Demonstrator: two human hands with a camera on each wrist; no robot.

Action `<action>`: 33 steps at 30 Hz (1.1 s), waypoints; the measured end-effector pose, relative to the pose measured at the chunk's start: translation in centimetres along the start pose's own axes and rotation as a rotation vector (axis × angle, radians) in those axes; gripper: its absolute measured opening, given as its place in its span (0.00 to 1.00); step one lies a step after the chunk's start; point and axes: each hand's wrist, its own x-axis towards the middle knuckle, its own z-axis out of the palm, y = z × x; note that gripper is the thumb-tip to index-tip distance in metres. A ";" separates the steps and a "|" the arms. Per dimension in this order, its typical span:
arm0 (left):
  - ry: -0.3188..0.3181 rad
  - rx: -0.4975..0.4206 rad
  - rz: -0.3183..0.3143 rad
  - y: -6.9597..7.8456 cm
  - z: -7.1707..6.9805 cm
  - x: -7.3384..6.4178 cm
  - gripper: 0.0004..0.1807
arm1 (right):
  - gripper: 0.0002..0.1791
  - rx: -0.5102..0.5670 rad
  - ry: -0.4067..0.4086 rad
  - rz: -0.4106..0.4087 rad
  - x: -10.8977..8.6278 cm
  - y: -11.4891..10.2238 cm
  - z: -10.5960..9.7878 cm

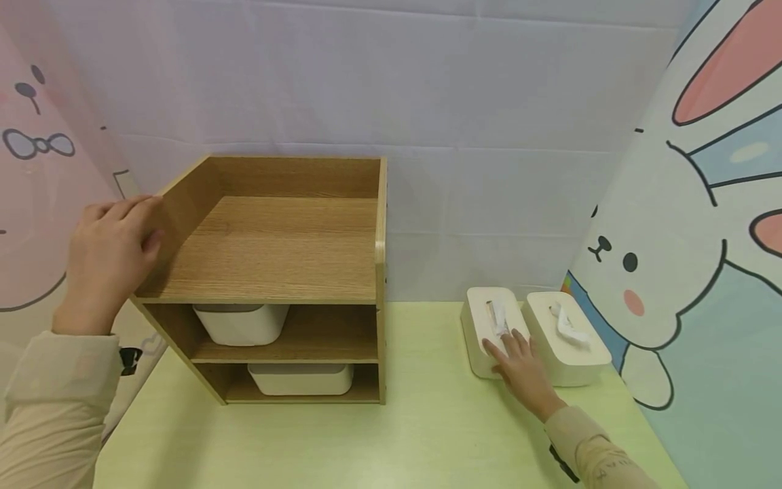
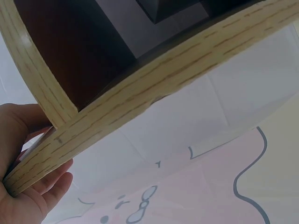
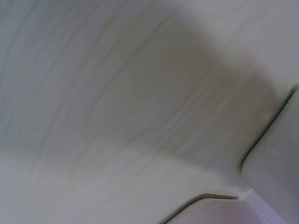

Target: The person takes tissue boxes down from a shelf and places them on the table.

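My left hand (image 1: 116, 251) grips the left side panel of a wooden desk shelf (image 1: 281, 244). In the left wrist view the thumb and fingers (image 2: 57, 184) lie on opposite sides of the panel's edge (image 2: 103, 112). At the right, my right hand (image 1: 524, 372) rests over the near part of a white tissue box (image 1: 512, 305), its fingers spread. Fingertips overlap the lower end of the tissue (image 1: 497, 314) poking from the slot. Only tabletop and two white box corners (image 3: 275, 158) show in the right wrist view; the hand is outside it.
A second tissue box (image 1: 540, 316) stands just right of the first, a twisted tissue (image 1: 568, 327) on top. White bins sit in the shelf's middle (image 1: 244, 327) and bottom (image 1: 299, 380) compartments. The pale green table (image 1: 421, 421) meets a white curtain (image 1: 489, 190) behind and a rabbit-print curtain (image 1: 666, 258) at right.
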 end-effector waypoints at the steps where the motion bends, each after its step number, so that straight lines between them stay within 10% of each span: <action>1: 0.001 0.001 0.000 0.0 0.0 0.0 0.22 | 0.32 -0.008 -0.003 0.009 0.0 0.0 0.0; 16: -0.004 -0.008 0.001 -0.1 0.0 0.0 0.22 | 0.34 -0.036 -0.120 0.202 0.0 -0.3 0.2; 33: -0.014 0.001 -0.009 0.0 -0.1 0.0 0.22 | 0.31 -0.072 -0.142 0.162 1.5 -1.1 -1.4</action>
